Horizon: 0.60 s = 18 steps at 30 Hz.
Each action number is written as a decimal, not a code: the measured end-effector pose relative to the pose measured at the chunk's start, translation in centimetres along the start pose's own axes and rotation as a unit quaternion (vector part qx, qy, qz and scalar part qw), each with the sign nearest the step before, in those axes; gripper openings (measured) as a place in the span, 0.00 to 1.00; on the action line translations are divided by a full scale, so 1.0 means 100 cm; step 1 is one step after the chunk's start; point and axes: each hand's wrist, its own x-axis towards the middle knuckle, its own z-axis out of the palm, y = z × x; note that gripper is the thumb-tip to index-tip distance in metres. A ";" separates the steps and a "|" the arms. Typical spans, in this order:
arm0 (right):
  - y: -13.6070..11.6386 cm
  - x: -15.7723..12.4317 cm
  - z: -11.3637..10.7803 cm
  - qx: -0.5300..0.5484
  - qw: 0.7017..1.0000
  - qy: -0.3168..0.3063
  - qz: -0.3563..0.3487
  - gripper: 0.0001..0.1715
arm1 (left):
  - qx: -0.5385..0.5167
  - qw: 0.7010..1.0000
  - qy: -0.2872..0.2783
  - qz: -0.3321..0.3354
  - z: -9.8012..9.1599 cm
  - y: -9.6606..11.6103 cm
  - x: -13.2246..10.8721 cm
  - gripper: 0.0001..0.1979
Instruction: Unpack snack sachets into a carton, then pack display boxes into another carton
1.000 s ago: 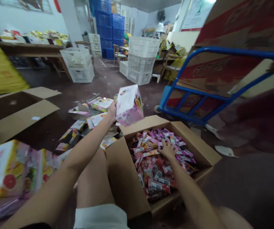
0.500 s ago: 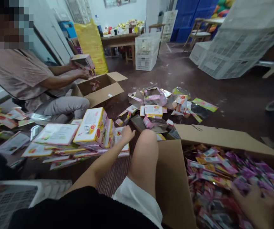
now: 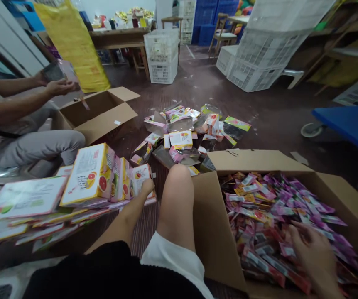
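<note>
The right hand (image 3: pixel 314 253) is laid flat, fingers spread and gripping nothing, on the sachets (image 3: pixel 260 207) heaped in the open carton (image 3: pixel 216 232). Left of that carton, the left hand (image 3: pixel 146 187) is closed on a small box (image 3: pixel 140 176), taken from the upright row of boxes (image 3: pixel 104 176).

One cam only, head-worn, looking fwd and down, so no overlap w/ another view. Big cardboard box (image 3: pixel 216 232) sits close, lower right of frame; wearer's knee (image 3: pixel 179 182) just left of it; white crates (image 3: pixel 260 62) far beyond it.
</note>
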 end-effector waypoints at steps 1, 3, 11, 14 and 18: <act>-0.007 -0.003 -0.007 -0.001 1.000 0.006 0.003 0.26 | -0.018 1.000 0.006 0.017 -0.010 0.001 -0.005 0.07; -0.035 -0.003 -0.020 0.013 0.999 0.034 -0.032 0.21 | -0.058 0.997 0.022 0.053 -0.036 0.006 -0.016 0.13; -0.248 0.020 -0.064 0.123 0.853 0.074 -0.502 0.23 | -0.236 0.917 -0.013 0.321 -0.192 0.108 -0.158 0.19; -0.295 0.017 -0.101 0.090 0.778 0.069 -0.618 0.26 | -0.234 0.863 -0.139 0.425 -0.218 0.160 -0.236 0.21; -0.284 0.001 -0.145 0.081 0.734 0.059 -0.671 0.15 | -0.202 0.814 -0.347 0.419 -0.199 0.202 -0.282 0.21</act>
